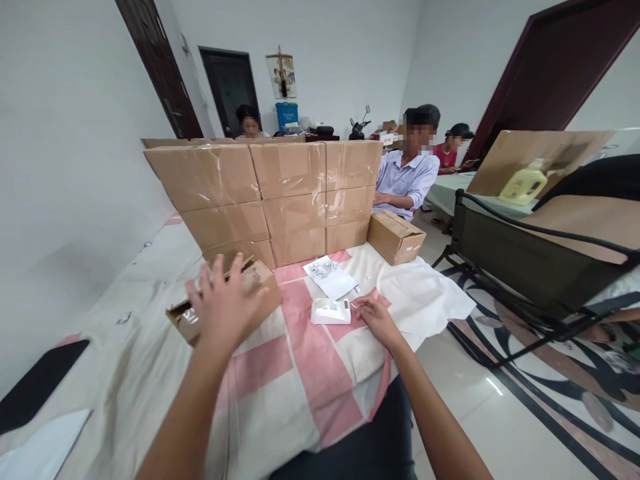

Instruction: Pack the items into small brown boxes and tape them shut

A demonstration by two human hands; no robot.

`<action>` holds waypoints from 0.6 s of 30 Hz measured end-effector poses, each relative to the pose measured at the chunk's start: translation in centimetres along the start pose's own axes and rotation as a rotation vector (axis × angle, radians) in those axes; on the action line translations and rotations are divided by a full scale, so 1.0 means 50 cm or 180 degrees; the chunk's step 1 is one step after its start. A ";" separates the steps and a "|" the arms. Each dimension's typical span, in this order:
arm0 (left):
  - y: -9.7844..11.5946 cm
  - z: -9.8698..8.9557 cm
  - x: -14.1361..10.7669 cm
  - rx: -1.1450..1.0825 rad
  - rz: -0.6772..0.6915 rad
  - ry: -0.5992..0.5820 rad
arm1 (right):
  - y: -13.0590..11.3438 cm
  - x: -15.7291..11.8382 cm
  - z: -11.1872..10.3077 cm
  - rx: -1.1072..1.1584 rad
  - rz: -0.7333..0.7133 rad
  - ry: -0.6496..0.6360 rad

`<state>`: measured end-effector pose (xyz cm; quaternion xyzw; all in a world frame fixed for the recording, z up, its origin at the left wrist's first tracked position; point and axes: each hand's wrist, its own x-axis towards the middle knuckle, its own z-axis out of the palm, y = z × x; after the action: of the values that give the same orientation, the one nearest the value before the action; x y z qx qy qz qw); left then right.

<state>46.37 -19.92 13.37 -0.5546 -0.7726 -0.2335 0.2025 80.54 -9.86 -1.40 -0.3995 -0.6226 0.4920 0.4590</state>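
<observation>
My left hand point(223, 300) is raised over an open cardboard box point(263, 293), its fingers spread and nothing in them. Clear plastic shows inside that box. Beside a small white device point(331, 312) with a dark little window, my right hand point(373, 312) has its fingers pinched together. A tiny shiny bit seems to be at those fingertips, too small to name. Just behind the device lies a white sheet of paper point(334, 279) bearing a heap of small silvery pieces. All of this rests on a pink and white cloth point(310, 353).
A wall of taped cardboard boxes point(295, 193) stands across the back. Another carton point(396, 237) sits at the right corner, near a seated person point(407, 173). A folding chair point(530, 227) stands at right. A black flat item point(45, 383) lies at far left.
</observation>
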 end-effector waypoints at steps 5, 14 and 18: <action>-0.118 0.011 0.034 0.0444 -0.0122 -0.1671 | 0.004 -0.002 0.008 0.0030 -0.0026 0.0063; -0.188 0.035 0.016 0.0458 0.0887 -0.1878 | -0.005 -0.001 0.010 0.0108 0.0175 -0.0003; -0.108 0.008 -0.011 0.0369 0.0947 -0.1209 | -0.007 0.003 0.013 0.0021 0.0297 -0.0041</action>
<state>41.36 -21.60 11.98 -0.6836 -0.7187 -0.0479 0.1173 79.87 -9.95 -1.07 -0.4234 -0.6047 0.5174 0.4328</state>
